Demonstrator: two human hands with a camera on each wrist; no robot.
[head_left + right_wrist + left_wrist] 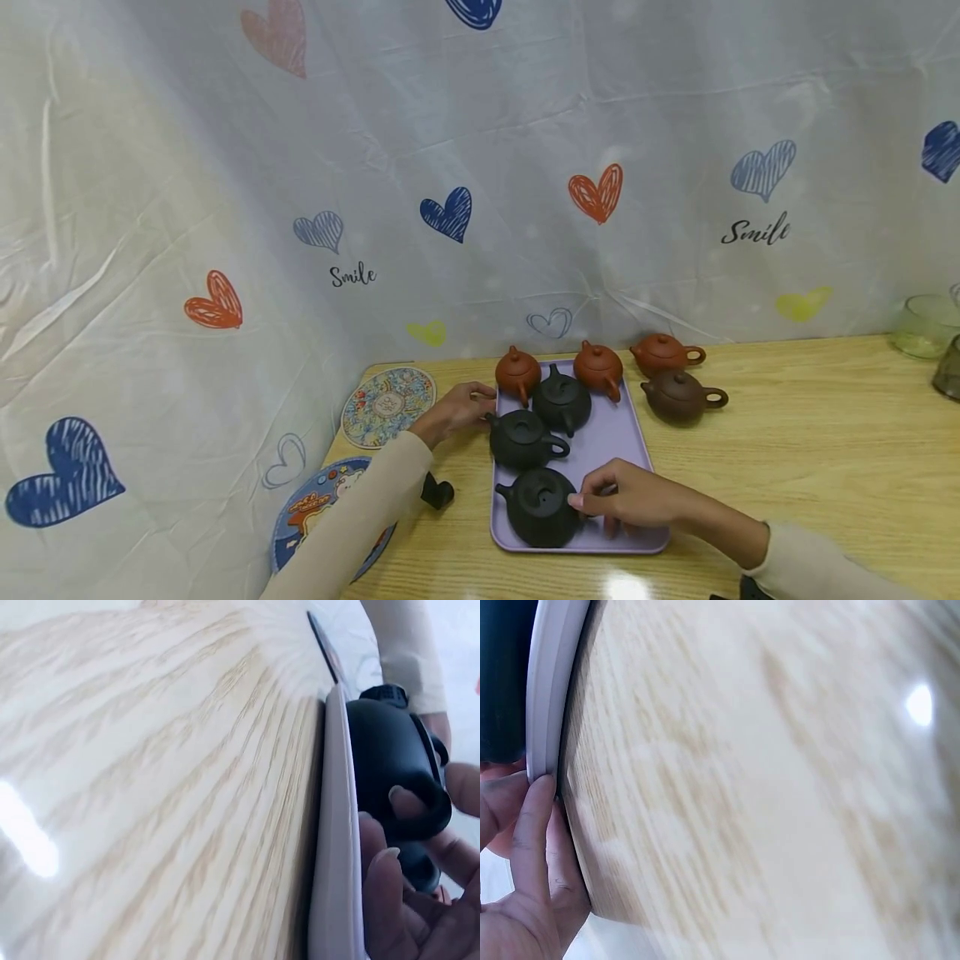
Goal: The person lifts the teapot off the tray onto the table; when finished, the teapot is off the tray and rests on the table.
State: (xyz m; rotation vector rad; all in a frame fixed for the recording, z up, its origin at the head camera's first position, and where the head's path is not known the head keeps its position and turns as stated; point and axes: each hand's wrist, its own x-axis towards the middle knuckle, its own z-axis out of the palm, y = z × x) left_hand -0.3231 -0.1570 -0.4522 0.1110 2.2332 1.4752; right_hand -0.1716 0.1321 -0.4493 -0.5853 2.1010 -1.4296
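A lavender tray (622,433) lies on the wooden table and carries three black teapots and two red-brown ones. My right hand (592,504) is at the nearest black teapot (538,507), its fingers (401,799) curled round the loop handle (431,810) just above the tray rim (334,847). My left hand (480,404) is at the tray's left edge beside the middle black teapot (521,437). In the left wrist view its fingers (532,825) pinch the pale tray rim (546,705).
Two brown teapots (678,396) stand on the table right of the tray. Two round printed coasters (388,406) and a small black object (437,493) lie to the left. Glass vessels (926,325) sit at the far right. A heart-print curtain closes the back and left.
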